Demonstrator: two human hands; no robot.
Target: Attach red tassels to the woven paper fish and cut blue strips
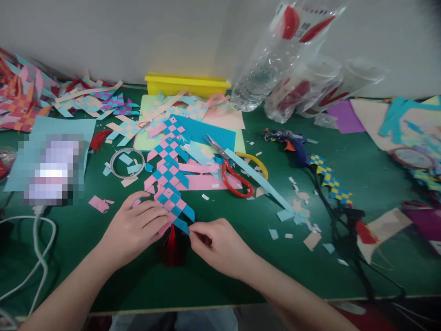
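Observation:
A chain of woven pink and blue paper fish (167,163) runs down the middle of the green table. My left hand (139,220) lies over the left side of the lowest fish, its fingers closed on that edge. With thumb and forefinger my right hand (215,243) pinches the tip of a blue paper strip at the fish's lower right. A red tassel (171,248) hangs below the fish, between my hands. Red-handled scissors (237,181) lie to the right of the chain, blades partly open. A roll of clear tape (127,162) is left of it.
A blue glue gun (296,147) with a black cord lies to the right. Behind it stand a water bottle (260,73) and plastic cups (360,76). A phone (53,170) with a white cable (43,257) is at left. Paper scraps (275,232) are scattered about.

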